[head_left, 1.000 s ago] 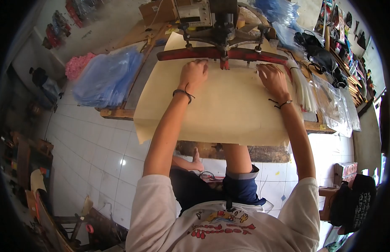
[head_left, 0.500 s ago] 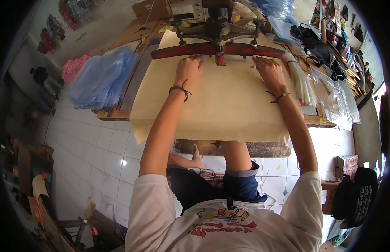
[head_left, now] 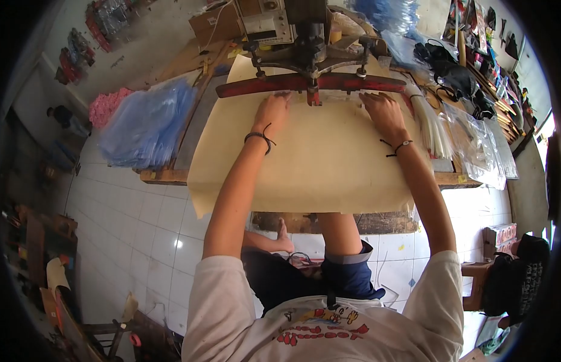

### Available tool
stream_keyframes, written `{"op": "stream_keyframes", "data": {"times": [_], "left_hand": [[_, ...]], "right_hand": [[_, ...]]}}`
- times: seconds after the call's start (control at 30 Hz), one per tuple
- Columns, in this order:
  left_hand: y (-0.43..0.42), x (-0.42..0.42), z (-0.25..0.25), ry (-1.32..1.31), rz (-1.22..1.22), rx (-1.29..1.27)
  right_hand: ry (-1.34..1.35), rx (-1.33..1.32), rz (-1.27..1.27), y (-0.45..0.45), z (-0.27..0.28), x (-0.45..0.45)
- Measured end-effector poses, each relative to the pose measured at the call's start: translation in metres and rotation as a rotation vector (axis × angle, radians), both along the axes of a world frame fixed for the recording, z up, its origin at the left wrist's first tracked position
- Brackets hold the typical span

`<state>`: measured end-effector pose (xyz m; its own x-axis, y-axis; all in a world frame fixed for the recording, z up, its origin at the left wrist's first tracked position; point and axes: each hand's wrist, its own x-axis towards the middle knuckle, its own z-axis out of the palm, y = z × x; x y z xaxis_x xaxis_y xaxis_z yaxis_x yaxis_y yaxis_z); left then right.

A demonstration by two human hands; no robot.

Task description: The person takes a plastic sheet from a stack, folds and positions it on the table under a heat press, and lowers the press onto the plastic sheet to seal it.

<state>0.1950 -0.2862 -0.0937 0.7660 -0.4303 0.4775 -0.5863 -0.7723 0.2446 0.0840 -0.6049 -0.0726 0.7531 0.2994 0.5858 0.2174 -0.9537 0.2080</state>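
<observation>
White short-sleeved T-shirt (head_left: 328,338) with red lettering and cartoon print; navy shorts (head_left: 347,271), grey-hemmed; dark cord bracelets (head_left: 260,139) on both wrists.

White tiled floor (head_left: 153,223) — glossy (one bright glint).

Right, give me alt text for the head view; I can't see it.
A person's left hand and right hand reach over a large tan sheet, fingers close to a machine's long red bar. Bluish plastic is piled at left; pale strips lie at right.

Tan sheet (head_left: 316,151), flat on the table (head_left: 159,176) (front edge beyond it)
</observation>
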Motion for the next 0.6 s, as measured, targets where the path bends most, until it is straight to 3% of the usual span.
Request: {"op": "stream_keyframes", "data": {"times": [0.23, 0.33, 0.43, 0.53, 0.6], "left_hand": [[0.0, 0.006, 0.0, 0.026, -0.108, -0.04], [-0.001, 0.001, 0.018, 0.169, -0.105, 0.122], [-0.003, -0.002, 0.023, 0.173, -0.121, 0.171], [-0.003, 0.001, 0.015, 0.012, -0.141, 0.169], [-0.006, 0.005, 0.033, 0.201, -0.16, 0.259]], "right_hand": [[0.074, 0.031, -0.041, 0.004, -0.006, 0.013], [0.259, 0.119, -0.154, 0.008, -0.003, 0.022], [0.254, 0.161, -0.138, 0.006, -0.003, 0.021], [0.301, 0.148, -0.148, 0.002, -0.005, 0.022], [0.287, 0.146, -0.092, -0.004, -0.008, 0.02]]}}
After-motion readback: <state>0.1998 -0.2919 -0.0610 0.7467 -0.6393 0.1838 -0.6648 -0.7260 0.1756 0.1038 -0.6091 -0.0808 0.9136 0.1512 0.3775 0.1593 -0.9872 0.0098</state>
